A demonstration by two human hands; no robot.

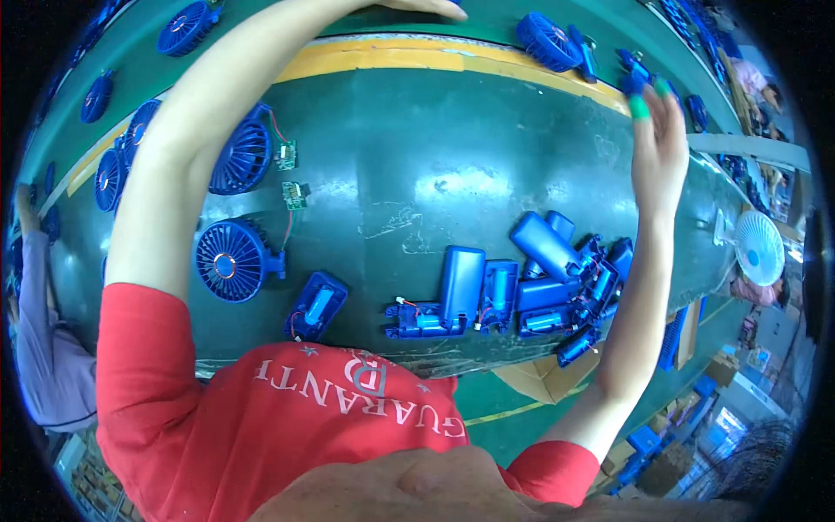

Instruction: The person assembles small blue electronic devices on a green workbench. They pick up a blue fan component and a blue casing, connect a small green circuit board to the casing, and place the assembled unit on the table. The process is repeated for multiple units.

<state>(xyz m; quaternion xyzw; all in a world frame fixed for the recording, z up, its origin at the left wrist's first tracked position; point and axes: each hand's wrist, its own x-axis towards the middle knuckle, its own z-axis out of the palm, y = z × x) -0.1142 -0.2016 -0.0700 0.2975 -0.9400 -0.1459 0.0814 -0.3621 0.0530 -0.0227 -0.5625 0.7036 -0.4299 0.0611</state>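
My left hand (428,5) reaches to the far edge of the view, where most of it is cut off. The finger that shows is stretched out, with a bit of blue beside its tip. On the far right, my right hand (661,148) has green covers on two fingertips. Its fingers are apart and hold nothing I can see, just short of a small blue fan part (637,68). A blue fan head (546,42) stands on the far strip between my hands. Near my left arm lie blue fan heads (233,259) with wired green circuit boards (294,196).
Blue handle shells (463,283), some with battery cells inside, form a pile (548,296) at the near right of the green table (391,130). A yellow strip (374,57) runs along its far side. A white fan (758,247) stands right; another person's sleeve (39,322) shows left.
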